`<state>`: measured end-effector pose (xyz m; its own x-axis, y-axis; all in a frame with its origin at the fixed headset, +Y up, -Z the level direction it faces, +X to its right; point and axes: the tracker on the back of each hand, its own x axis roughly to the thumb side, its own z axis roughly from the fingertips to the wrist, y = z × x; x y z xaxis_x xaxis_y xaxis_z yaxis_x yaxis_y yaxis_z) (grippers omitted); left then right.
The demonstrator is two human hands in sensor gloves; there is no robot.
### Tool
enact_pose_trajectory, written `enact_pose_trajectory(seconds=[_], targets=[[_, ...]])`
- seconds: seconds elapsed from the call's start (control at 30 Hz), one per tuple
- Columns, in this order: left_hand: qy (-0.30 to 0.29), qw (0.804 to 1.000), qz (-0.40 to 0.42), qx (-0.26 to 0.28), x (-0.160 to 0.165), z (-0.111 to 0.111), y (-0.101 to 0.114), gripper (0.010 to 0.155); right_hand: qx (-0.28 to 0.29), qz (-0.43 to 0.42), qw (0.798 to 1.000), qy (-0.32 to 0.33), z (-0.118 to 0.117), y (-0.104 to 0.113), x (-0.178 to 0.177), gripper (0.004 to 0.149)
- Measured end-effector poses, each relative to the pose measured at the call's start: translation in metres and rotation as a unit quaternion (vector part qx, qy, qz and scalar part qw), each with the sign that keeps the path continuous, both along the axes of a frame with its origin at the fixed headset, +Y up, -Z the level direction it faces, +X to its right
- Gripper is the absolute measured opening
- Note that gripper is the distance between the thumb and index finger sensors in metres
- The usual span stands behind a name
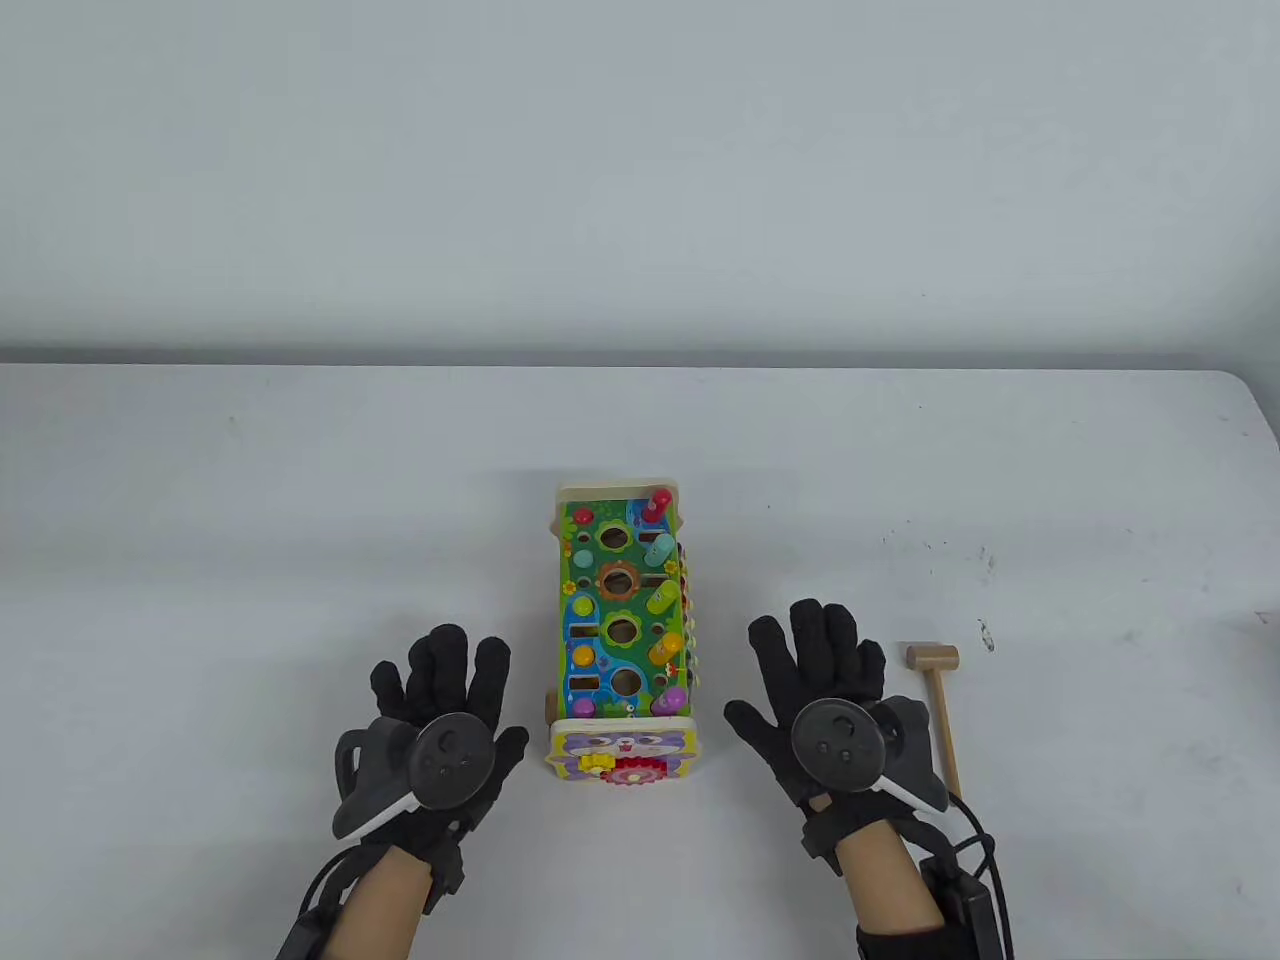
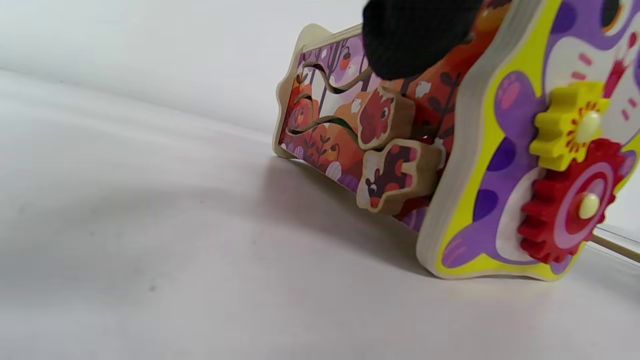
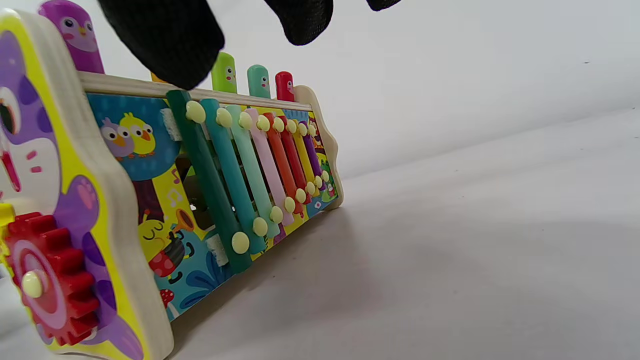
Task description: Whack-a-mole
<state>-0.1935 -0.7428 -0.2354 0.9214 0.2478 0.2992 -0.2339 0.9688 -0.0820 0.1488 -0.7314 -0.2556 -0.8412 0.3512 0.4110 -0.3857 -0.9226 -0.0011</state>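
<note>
I count one colourful wooden whack-a-mole box [image 1: 620,620], one small wooden hammer [image 1: 940,700], five raised pegs [image 1: 662,598], two plastic gears [image 1: 622,768], and my two gloved hands [image 1: 440,715].

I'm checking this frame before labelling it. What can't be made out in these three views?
- Small wooden mallet: table view, the right hand and its tracker cover part of the handle; whether they touch is unclear.
- Colourful wooden whack-a-mole toy box: left wrist view, right edge cuts off its gear end; a black gloved fingertip hides its top.
- Orange peg: right wrist view, almost fully behind a gloved finger.
</note>
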Motion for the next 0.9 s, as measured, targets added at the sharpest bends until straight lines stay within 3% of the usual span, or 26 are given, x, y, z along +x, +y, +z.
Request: enact_pose_trajectory(seconds=[0.33, 0.5, 0.73, 0.9], targets=[[-0.001, 1.0, 0.0, -0.002, 0.001, 0.0, 0.0, 0.084, -0.009, 0.007, 1.0, -0.008, 0.0, 0.0, 0.001, 0.074], [0.0, 1.0, 0.0, -0.004, 0.0, 0.0, 0.0, 0.084, -0.043, 0.037, 0.994, -0.093, -0.007, -0.005, 0.02, 0.076], [0.001, 1.0, 0.001, -0.006, 0.0, 0.0, 0.0, 0.084, -0.112, 0.091, 0.944, -0.298, -0.017, -0.016, 0.083, 0.079], [0.001, 1.0, 0.005, -0.009, -0.001, 0.0, 0.0, 0.085, -0.163, 0.089, 0.913, -0.363, -0.017, -0.024, 0.111, 0.08]])
